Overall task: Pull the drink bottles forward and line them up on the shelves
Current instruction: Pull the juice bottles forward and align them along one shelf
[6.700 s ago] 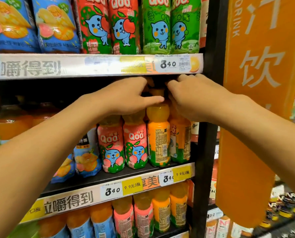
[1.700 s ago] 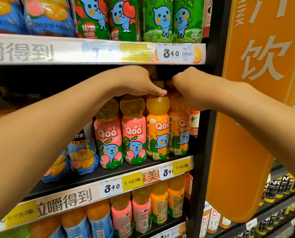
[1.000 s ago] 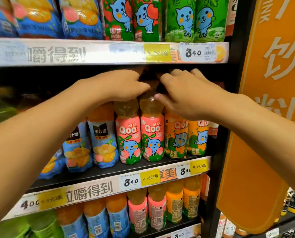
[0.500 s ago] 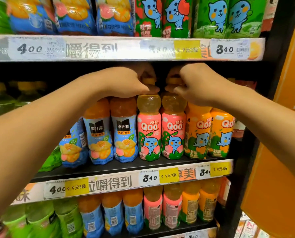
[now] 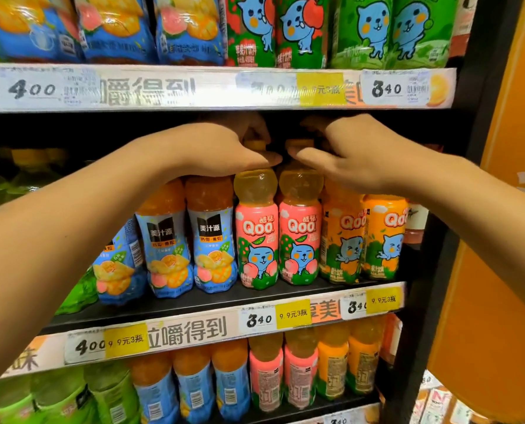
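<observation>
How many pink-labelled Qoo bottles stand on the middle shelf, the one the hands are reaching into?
2: a left pink-labelled Qoo bottle and a right one, side by side under both hands. More may hide behind.

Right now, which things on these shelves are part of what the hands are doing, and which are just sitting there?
In the job:
left hand and right hand, at the bottle caps
two pink bottles
middle shelf

Just there:
orange bottles
blue bottles
top-shelf bottles
bottom-shelf bottles
price tags
orange sign
</observation>
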The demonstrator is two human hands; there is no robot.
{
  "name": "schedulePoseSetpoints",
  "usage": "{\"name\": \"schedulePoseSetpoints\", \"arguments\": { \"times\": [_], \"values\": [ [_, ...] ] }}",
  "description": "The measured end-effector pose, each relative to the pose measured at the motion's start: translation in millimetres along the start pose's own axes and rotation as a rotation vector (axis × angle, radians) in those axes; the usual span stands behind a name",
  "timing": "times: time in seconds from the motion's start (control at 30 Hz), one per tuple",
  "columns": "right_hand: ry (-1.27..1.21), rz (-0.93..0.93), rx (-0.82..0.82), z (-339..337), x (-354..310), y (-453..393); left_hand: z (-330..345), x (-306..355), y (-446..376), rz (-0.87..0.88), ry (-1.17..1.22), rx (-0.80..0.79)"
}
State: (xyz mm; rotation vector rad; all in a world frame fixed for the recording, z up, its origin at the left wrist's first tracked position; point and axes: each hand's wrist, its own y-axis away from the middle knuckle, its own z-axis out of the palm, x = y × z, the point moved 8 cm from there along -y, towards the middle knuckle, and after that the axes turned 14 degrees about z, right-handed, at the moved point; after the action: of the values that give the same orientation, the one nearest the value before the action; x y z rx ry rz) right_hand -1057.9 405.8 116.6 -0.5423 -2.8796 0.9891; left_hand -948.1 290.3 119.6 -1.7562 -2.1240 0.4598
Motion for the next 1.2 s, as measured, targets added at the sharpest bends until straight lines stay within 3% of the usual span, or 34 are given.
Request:
{"name": "schedulePoseSetpoints", "arguments": {
  "times": [0.2, 0.37, 0.47, 0.7, 0.9, 1.2],
  "values": [
    [0.329, -0.001, -0.158, 7, 34, 29, 8, 11, -16, 0.007, 0.02, -0.071],
    [0.334, 0.008, -0.022, -8, 48, 30, 11, 23, -25, 0.029, -0.11, -0.028],
    [0.309, 0.028, 0.012, -16, 58, 38, 20, 52, -31, 0.18, -0.14, -0.015],
    [0.573, 0.067, 0.103, -24, 55, 40, 43, 107, -73, 0.398, -0.203, -0.074],
    [0.661, 0.085, -0.232, -9, 54, 22, 49, 108, -89, 0.326, -0.203, -0.205],
    [0.589, -0.011, -0.117, -4, 54, 22, 53, 104, -97, 0.34, -0.199, -0.095]
  ]
}}
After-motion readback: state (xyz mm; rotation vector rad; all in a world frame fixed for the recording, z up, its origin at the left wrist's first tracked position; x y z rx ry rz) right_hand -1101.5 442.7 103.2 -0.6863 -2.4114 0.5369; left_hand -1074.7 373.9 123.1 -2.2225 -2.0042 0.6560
